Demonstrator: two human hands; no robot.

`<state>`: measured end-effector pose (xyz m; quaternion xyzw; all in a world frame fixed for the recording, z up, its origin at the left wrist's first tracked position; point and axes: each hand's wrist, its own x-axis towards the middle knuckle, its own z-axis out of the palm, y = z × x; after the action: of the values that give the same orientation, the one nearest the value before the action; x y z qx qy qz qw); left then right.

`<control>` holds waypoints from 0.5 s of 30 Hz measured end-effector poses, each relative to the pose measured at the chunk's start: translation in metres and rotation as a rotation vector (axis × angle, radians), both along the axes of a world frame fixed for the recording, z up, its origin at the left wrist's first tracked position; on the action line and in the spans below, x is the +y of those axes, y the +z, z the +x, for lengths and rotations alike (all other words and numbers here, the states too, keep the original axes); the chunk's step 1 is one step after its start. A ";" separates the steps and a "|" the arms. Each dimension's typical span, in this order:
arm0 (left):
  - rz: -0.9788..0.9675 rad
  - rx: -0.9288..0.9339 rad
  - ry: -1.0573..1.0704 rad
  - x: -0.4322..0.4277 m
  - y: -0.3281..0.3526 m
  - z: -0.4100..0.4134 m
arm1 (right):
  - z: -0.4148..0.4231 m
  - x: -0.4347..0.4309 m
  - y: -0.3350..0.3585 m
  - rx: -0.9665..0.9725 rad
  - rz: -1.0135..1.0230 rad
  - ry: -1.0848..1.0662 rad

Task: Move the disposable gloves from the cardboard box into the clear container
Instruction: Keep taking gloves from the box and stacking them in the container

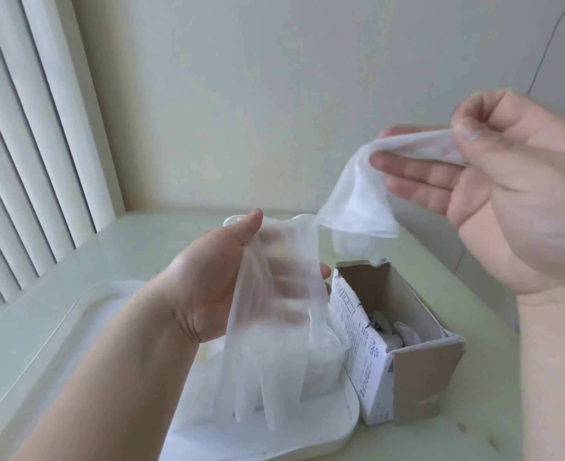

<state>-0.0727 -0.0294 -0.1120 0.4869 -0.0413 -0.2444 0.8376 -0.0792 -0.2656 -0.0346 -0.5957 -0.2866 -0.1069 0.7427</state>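
At the centre of the frame, a translucent glove (268, 327) hangs with its long axis running top to bottom, cuff uppermost and the finger ends dangling lowest. Those ends sit directly over the clear container (332, 356), so the coming move looks like a plain lowering rather than a sideways carry. The left hand (204, 281) holds the cuff end, the grip closed with the thumb in front of the film and the fingers showing through from behind. The container stands on a white tray (75, 327), just to the left of the cardboard box (421, 377), which is open at the top with more gloves (397, 331) lying inside. In the upper right, the right hand (507, 181) pinches a second glove (357, 201) between thumb and forefinger. It trails down and leftward from that grip, its lower end blurred just above the far rim of the box. The left hand is the nearer of the two to the container. Everything rests on a pale green worktop (141, 234).
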 end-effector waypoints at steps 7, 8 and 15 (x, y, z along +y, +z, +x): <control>-0.233 -0.092 0.022 -0.011 0.009 -0.010 | -0.005 0.001 -0.004 0.048 -0.140 0.239; -0.259 -0.122 0.073 -0.012 0.011 -0.011 | -0.005 0.000 -0.005 0.075 -0.193 0.255; -0.246 -0.184 0.069 -0.014 0.015 -0.011 | -0.011 0.000 -0.010 0.015 -0.677 0.357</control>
<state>-0.0834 -0.0437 -0.0973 0.4019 -0.1307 -0.1631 0.8915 -0.0899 -0.2651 -0.0445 -0.7488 -0.3994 0.1294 0.5128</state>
